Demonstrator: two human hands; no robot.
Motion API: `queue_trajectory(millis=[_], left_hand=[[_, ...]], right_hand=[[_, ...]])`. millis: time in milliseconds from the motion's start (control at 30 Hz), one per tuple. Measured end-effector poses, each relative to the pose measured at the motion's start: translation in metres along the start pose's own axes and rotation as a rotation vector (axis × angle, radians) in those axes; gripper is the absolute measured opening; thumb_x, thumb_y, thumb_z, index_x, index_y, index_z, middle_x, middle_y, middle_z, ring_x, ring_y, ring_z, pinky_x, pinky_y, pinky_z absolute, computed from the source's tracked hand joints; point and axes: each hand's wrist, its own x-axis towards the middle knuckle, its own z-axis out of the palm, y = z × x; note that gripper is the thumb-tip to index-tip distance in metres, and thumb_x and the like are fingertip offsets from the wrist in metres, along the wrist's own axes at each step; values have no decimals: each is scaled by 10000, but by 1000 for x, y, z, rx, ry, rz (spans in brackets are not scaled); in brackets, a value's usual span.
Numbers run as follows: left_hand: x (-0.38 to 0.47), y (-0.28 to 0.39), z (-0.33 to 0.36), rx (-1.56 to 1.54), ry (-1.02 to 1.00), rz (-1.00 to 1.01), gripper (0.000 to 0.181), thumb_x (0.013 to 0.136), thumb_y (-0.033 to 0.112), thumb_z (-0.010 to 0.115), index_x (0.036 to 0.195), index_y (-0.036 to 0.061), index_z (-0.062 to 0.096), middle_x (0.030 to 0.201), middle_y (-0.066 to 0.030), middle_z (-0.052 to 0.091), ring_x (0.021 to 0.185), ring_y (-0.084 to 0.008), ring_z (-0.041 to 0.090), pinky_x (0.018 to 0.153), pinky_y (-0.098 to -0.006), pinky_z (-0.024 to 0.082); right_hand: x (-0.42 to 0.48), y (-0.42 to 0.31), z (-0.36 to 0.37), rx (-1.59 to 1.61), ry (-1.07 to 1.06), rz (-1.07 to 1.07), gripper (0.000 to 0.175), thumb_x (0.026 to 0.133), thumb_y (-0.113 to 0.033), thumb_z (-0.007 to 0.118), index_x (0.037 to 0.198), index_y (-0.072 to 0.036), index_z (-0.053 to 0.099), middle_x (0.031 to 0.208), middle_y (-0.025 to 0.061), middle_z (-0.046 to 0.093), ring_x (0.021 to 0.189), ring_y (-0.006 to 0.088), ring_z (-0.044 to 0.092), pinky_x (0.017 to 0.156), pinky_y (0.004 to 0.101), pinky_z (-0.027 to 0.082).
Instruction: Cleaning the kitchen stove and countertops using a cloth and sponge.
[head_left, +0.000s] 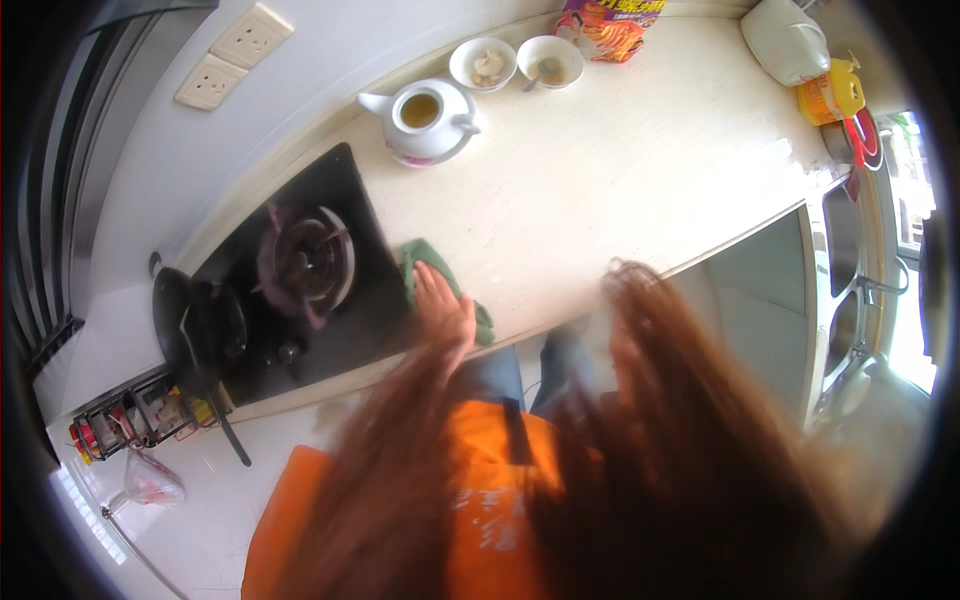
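My left hand (442, 307) lies palm down on a green cloth (420, 253), holding it against the pale countertop (600, 187). The cloth is beside the right edge of a black glass gas hob (375, 300) and shows past the fingertips and to the right of the wrist. My right hand (621, 349) is mostly hidden behind long brown hair near the counter's front edge; only a strip of skin shows, and what it does cannot be seen. A burner with a pan support (306, 259) sits on the hob.
A black wok (174, 315) stands at the hob's left. Behind are a white teapot (442, 139) holding yellowish liquid, two white bowls (459, 64) and a food packet (611, 30). A yellow bottle (825, 97) stands far right, near a sink (841, 232). A rack (135, 416) holds packets at lower left.
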Motion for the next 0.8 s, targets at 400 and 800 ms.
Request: queue_trajectory(millis=[400, 800], left_hand=[[170, 250, 60, -35, 39, 434, 714, 961, 371, 394, 1472, -30, 97, 1558, -180, 44, 1449, -284, 18, 1181, -418, 52], [103, 108, 24, -32, 181, -88, 648, 837, 111, 471, 1423, -66, 257, 1493, -239, 242, 1392, -367, 224, 1148, -411, 196]], right_hand=[[69, 22, -126, 165, -130, 256, 326, 853, -71, 563, 1177, -35, 569, 1268, 218, 522, 1189, 371, 494, 986, 423, 417], [219, 139, -189, 114, -79, 57, 283, 889, -83, 561, 1166, -30, 574, 1219, 180, 564, 1147, 335, 531, 968, 394, 434]])
